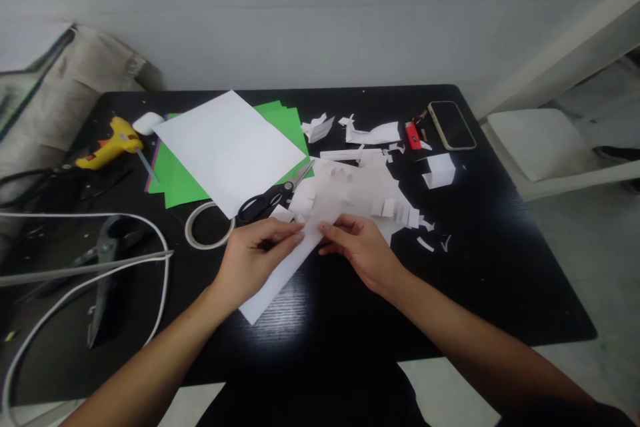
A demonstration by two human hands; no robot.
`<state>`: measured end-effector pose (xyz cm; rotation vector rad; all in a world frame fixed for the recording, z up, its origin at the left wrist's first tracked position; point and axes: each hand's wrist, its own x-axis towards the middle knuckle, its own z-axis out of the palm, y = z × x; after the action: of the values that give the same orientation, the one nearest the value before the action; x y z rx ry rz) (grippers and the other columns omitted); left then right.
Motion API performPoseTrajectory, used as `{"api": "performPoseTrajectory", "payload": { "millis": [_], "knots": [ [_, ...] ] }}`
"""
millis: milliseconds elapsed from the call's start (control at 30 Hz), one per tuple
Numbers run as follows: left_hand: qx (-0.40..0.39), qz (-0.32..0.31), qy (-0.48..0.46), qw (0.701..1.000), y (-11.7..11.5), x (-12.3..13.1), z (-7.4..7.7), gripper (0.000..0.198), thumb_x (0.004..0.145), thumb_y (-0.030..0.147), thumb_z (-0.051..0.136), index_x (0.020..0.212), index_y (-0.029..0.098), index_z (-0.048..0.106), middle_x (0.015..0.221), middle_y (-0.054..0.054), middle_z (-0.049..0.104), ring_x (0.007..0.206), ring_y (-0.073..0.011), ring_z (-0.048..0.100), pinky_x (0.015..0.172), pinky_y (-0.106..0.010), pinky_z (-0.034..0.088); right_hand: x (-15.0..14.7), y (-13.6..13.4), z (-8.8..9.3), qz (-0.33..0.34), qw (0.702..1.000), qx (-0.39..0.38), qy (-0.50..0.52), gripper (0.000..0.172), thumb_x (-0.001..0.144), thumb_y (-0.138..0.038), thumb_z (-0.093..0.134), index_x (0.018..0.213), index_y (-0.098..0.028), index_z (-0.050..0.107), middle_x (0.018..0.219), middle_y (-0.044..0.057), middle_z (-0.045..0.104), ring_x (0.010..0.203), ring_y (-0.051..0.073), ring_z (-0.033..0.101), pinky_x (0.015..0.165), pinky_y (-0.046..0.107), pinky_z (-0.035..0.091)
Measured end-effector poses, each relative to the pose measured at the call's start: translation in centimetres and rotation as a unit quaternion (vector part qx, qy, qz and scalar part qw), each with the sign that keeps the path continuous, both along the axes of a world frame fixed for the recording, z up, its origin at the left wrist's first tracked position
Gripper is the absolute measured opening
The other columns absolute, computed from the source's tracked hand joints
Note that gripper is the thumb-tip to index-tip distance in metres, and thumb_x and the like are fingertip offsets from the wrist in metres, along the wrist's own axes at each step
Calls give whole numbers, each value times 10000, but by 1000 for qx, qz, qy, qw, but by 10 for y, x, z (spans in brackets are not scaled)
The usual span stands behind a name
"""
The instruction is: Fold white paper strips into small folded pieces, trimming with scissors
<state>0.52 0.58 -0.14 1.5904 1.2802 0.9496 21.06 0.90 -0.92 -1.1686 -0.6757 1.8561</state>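
A long white strip of paper [280,280] slants across the front of the black table, pinched by both hands. My left hand [253,253] grips its left edge between thumb and fingers. My right hand [363,247] pinches it close by, thumb and forefinger together on the right edge. Beyond the hands lies a heap of white paper pieces [360,187], several with cut or folded tabs. Black-handled scissors [273,197] rest at its left side, blades pointing away to the right. A roll of tape [193,233] lies flat left of my left hand.
White sheet [233,147] lies over green sheets [183,187]. A yellow glue gun [117,143], pliers-like tool [103,273] and looping white cable [165,280] occupy the left. A red lighter [413,135], phone [453,125] and folded white paper [441,171] lie at the right. Behind stands a wall [320,47].
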Motion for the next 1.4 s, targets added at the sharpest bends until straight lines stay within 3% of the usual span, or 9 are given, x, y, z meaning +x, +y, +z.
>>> {"api": "performPoseTrajectory", "payload": {
  "millis": [167, 267, 433, 600, 800, 1033, 1200, 1400],
  "knots": [
    [-124, -10, -57, 991, 2, 2, 3, 228, 852, 297, 795, 1053, 190, 783, 690, 11, 730, 589, -116, 649, 537, -198, 497, 2, 1, 0, -10, 999, 5, -46, 347, 635, -432, 970, 771, -159, 804, 734, 37, 750, 710, 158, 705, 628, 260, 626],
    [-177, -46, -54, 982, 4, 0, 3, 171, 865, 336, 767, 916, 172, 772, 701, 2, 708, 573, -104, 590, 516, -198, 439, 3, 3, 2, 8, 998, 9, -60, 368, 617, -446, 976, 745, -151, 798, 699, 38, 740, 668, 154, 695, 616, 268, 625],
    [-222, -90, -62, 969, 7, -2, 5, 207, 876, 344, 737, 784, 159, 728, 672, 12, 652, 578, -99, 537, 540, -206, 404, 3, 2, 4, 6, 997, 47, -61, 347, 770, -502, 873, 748, -164, 799, 741, 41, 742, 715, 170, 711, 662, 293, 634],
    [-216, -76, -80, 970, 5, 1, 5, 213, 866, 328, 733, 739, 160, 705, 658, 17, 622, 590, -105, 528, 567, -222, 405, 0, -2, 4, -19, 997, 69, -43, 345, 857, -534, 790, 805, -193, 800, 809, 42, 748, 761, 190, 719, 745, 354, 644],
    [-204, -52, -104, 972, 2, 7, 1, 229, 870, 308, 727, 703, 169, 654, 633, 19, 628, 567, -111, 546, 563, -229, 423, -1, -3, 4, 38, 994, 73, -71, 353, 810, -541, 830, 797, -190, 792, 790, 28, 735, 774, 186, 717, 792, 352, 633],
    [-223, -132, -82, 963, 2, 4, 3, 242, 906, 311, 660, 717, 168, 613, 609, 23, 616, 536, -117, 568, 561, -237, 457, 3, -4, 4, 96, 987, 75, -101, 379, 791, -539, 843, 756, -168, 777, 744, 31, 746, 703, 180, 720, 719, 326, 627],
    [-175, -141, -58, 973, 3, 2, 4, 360, 993, 360, 587, 690, 166, 594, 597, 31, 560, 534, -102, 513, 527, -219, 401, 1, -8, 6, 151, 984, 53, -75, 389, 790, -538, 844, 754, -157, 773, 737, 35, 748, 692, 169, 718, 699, 314, 619],
    [-112, -92, -55, 988, 3, 2, 6, 420, 998, 342, 585, 614, 177, 542, 556, 35, 524, 522, -98, 462, 522, -218, 380, -4, -10, 6, 133, 990, 32, -26, 359, 797, -524, 842, 832, -170, 799, 788, 23, 743, 716, 142, 682, 720, 290, 596]
  ]
}}
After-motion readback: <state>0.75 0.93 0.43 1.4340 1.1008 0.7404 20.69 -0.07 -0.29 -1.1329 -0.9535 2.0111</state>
